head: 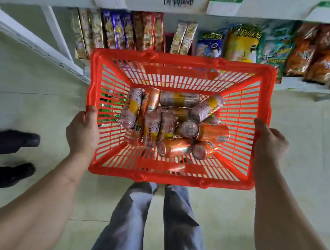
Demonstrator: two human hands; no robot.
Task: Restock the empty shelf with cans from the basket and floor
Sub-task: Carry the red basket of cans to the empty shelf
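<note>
Head view shows both hands gripping the red slatted plastic basket point(172, 177): left hand point(82, 131) on its left rim, right hand point(269, 144) on its right rim. Inside lie jumbled pink and orange drink cans point(172, 123). Beyond the basket, a white shelf point(295, 84) holds snack packets point(243, 44).

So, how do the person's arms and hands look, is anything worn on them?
Both forearms are bare with no sleeves in view. The left hand and right hand carry no gloves, and no watch or ring shows.
</note>
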